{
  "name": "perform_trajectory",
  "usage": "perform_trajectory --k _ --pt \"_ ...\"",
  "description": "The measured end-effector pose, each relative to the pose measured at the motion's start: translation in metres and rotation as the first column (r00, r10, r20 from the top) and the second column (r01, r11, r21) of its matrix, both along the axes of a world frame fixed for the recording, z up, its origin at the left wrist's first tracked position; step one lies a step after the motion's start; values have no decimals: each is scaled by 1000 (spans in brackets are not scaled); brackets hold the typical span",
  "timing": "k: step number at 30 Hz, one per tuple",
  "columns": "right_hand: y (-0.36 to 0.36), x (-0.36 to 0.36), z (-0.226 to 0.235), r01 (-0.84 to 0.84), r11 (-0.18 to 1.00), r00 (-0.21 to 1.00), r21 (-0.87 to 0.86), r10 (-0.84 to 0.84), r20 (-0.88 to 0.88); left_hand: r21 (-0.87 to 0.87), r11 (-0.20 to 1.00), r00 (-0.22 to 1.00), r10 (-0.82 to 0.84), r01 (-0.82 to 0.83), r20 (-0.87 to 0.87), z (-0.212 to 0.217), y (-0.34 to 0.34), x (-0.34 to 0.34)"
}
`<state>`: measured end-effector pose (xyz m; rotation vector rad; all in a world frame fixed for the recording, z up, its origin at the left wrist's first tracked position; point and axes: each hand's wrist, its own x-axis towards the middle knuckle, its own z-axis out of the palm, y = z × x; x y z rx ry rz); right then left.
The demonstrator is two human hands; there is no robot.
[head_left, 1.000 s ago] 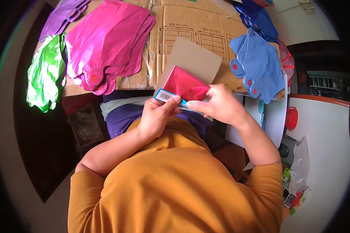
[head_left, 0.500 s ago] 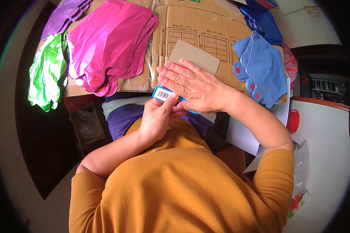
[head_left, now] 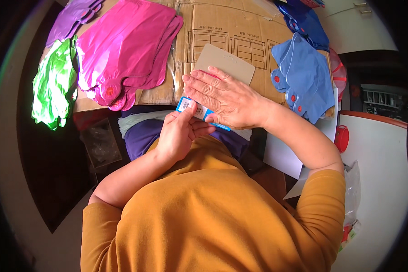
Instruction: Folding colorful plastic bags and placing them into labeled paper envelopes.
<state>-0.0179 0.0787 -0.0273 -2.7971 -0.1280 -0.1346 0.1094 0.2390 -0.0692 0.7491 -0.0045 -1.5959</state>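
Observation:
A beige-grey cardboard hang card (head_left: 233, 65) with a small slot near its far edge lies tilted in front of me. At its near end shows a blue strip (head_left: 184, 103) with a white barcode label. My left hand (head_left: 179, 131) pinches this end, thumb on the label and fingers underneath. My right hand (head_left: 229, 99) lies flat across the card, fingers stretched out toward the upper left and thumb by the blue strip. A bit of pink-red shows by the right fingertips. Most of the card's middle is hidden under this hand.
A cardboard box surface (head_left: 233, 20) spreads ahead. On it lie pink foil balloons (head_left: 127, 45), green foil ones (head_left: 54, 86), purple ones (head_left: 72, 20), and blue ones (head_left: 303, 72) at the right. White paper (head_left: 283, 158) hangs below the right side, near a red container (head_left: 342, 138).
My left thumb has shifted up and left over the label, and more of the blue strip shows. My right hand stays flat on the card, almost unmoved.

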Motion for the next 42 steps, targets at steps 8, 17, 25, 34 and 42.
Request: perform_trajectory --k 8,17,25,34,42 --pt "1 2 5 -11 999 1000 -49 10 -30 87 995 999 -47 45 22 8 0 -2" --pt "1 7 21 -55 997 993 47 60 -99 137 990 986 3 -26 165 19 0 -12" --pt "-133 156 68 337 914 903 226 -382 199 104 994 978 -62 42 198 30 8 6" --pt "-153 226 20 608 776 696 169 -623 356 106 987 964 -140 118 228 26 9 21" --pt "-76 49 122 426 69 879 902 -270 -394 5 993 970 -120 121 209 10 8 20"
